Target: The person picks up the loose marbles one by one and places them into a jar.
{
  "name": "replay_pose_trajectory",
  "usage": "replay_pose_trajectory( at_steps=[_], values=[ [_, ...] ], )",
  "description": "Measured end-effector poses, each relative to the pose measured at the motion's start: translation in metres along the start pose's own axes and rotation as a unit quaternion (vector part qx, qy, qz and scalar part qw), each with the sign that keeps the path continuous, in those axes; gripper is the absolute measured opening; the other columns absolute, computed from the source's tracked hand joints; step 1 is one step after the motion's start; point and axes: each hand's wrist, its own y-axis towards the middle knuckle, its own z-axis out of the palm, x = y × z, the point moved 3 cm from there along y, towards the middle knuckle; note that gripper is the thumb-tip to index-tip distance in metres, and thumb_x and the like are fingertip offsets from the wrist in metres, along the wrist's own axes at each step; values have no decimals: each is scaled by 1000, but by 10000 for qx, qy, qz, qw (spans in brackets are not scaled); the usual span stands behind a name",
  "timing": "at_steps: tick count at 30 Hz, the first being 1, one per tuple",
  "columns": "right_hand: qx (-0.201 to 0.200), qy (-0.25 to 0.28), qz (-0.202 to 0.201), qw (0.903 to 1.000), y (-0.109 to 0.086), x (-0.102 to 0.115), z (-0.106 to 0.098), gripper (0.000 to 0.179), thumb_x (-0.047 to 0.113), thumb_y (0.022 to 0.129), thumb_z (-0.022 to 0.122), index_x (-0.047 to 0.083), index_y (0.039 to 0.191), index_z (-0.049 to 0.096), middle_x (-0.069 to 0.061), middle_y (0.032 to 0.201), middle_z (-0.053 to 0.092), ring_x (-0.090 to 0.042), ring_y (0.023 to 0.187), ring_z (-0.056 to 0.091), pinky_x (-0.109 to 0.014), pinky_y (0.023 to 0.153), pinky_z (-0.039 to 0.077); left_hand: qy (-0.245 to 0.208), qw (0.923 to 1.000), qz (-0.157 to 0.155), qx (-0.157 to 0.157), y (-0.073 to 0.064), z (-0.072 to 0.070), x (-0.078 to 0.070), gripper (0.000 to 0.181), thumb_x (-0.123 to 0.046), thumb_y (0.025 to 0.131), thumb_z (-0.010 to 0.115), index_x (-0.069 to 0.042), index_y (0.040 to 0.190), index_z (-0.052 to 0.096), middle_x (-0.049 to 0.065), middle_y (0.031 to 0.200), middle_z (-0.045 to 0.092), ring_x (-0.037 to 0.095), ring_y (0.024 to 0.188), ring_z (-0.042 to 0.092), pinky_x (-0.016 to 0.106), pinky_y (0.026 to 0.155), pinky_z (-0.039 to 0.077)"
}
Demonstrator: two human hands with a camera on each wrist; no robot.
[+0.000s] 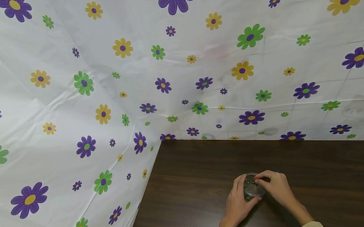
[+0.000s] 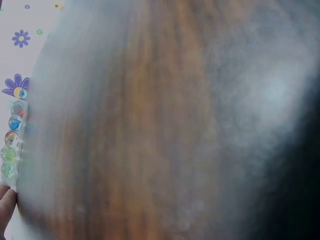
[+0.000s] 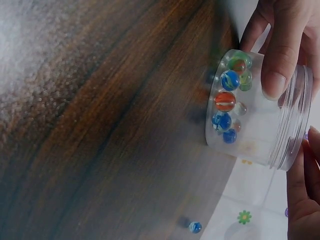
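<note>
A clear plastic jar (image 3: 255, 125) stands on the table with several coloured glass marbles (image 3: 225, 101) at its bottom. My left hand (image 1: 237, 201) grips the jar round its side, thumb and fingers spread apart. Over the jar's clear round top (image 1: 252, 190) is my right hand (image 1: 278, 186), its thumb and fingertips bent together against it. Whether they pinch anything is too small to tell. Small dark spots show on that top beside the fingertips. In the left wrist view only a fingertip (image 2: 7, 202) and part of the marble-filled jar (image 2: 20, 145) appear.
A loose blue marble (image 3: 195, 227) lies on the dark wooden table (image 1: 181, 194) beyond the right hand. White flower-printed sheeting (image 1: 145, 67) rises along the table's back and left edges.
</note>
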Motion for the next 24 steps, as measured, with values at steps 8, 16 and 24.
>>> replay_pose_trajectory(
  at_steps=[8,16,24],
  values=[
    [-27,66,25,10000,0,2,0,16,-5,77,86,8,86,80,-2,84,76,-15,76,71,-25,65,55,3,10000,19,-1,0,0,1,85,-42,90,82,-11,156,39,1,153,44,19,124,61,32,92,55],
    [-689,-30,228,9974,0,-3,-7,15,-6,79,86,5,86,80,-6,85,76,-10,73,67,-8,64,46,7,10000,-9,-2,0,1,0,85,-43,89,82,-12,156,39,1,152,46,18,124,61,33,92,55],
    [-903,-252,373,9949,1,-12,-19,14,-5,78,87,3,87,80,-10,88,77,-26,78,71,-2,68,39,88,9999,-59,-20,1,2,0,85,-44,89,82,-13,156,40,0,152,46,18,124,61,33,92,55]
  ],
)
